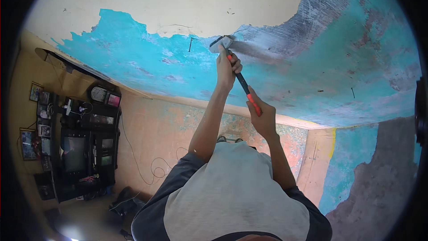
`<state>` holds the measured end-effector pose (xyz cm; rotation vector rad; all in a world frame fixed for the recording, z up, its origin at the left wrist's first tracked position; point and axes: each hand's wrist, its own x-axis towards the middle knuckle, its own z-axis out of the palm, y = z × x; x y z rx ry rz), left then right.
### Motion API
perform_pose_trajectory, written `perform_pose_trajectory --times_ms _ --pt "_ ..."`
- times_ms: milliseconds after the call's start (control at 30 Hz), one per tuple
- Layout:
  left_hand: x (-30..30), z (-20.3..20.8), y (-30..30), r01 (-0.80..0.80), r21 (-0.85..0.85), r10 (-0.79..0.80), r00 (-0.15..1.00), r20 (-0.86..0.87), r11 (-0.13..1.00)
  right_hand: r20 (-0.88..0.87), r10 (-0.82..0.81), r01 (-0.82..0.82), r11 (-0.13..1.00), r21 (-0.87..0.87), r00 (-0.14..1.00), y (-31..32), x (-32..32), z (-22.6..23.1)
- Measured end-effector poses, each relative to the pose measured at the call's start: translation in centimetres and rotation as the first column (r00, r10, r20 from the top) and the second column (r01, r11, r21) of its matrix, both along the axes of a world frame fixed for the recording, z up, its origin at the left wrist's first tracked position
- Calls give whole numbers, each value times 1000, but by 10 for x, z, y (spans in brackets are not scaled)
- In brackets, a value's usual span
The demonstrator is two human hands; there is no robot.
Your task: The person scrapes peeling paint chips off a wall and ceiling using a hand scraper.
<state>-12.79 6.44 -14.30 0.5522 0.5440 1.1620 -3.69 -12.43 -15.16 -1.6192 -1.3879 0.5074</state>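
Note:
A long-handled wall scraper (241,79) with a grey head and a black-and-red handle is held up against the wall (147,58). Its head (215,46) meets the wall at the lower border of a cream paint layer. High on the handle, just below the head, my left hand (226,67) is closed. My right hand (264,117) wraps the red lower end of the handle. Turquoise paint shows below the ragged cream edge, and a grey scraped patch (307,22) spreads to the right of the head. The blade's edge is hard to make out.
A nail (191,44) sticks out of the wall left of the scraper, and another nail (352,93) to the right. A dark cabinet (84,147) with a television stands at the left. A loose cable (156,173) curls on the floor. Paint flakes (232,127) litter the floor by the wall.

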Motion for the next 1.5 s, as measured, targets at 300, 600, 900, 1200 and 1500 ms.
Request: perform_pose_trajectory --times_ms 300,600,900,1200,1500 --pt "8 -3 -2 -37 -26 37 999 10 999 12 8 -8 1000 -10 1000 -3 6 12" --pt "13 0 -15 -20 -81 18 1000 -22 997 -26 -11 11 1000 4 1000 -9 3 3" --pt "-1 -2 -1 -82 -51 82 997 -2 995 27 22 -21 1000 -15 999 -2 -2 9" --pt "-20 -8 17 -122 -51 125 989 77 991 47 85 -82 994 -67 995 21 -1 21" --pt "9 -13 -22 -144 -6 144 988 50 990 14 26 -27 1000 15 1000 2 -1 5"
